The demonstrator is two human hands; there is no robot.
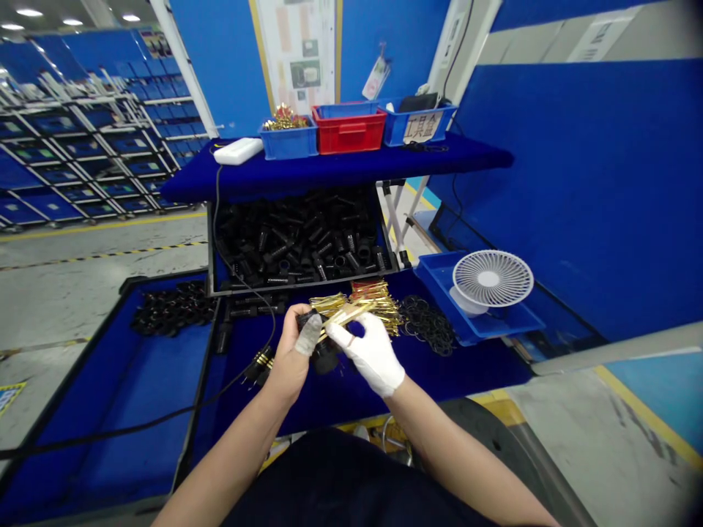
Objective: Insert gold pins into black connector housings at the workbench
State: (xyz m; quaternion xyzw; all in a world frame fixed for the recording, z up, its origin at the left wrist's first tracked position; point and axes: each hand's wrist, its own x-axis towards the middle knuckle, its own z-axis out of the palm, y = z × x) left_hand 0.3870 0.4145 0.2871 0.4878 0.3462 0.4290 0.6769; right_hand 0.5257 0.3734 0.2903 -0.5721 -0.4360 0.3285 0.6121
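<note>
1. The left hand is bare except for a grey finger cover, and it is closed around a small black plastic part.
2. The right hand wears a white glove and pinches a gold metal strip between its fingers. The strip points toward the black part, close to the left hand.
3. Just past the hands, a bunch of gold strips lies on the blue desk.
4. To the right of the hands are a tangle of black rings and a blue tray holding a white fan.
5. Straight ahead of the hands, a large tray is heaped with black plastic tubes.
6. Just left of the hands, black parts with gold pins lie on the desk. Farther left is a pile of black parts.
7. Well beyond the hands, a blue shelf carries a blue bin of gold pieces, a red bin and a labelled blue bin.
</note>
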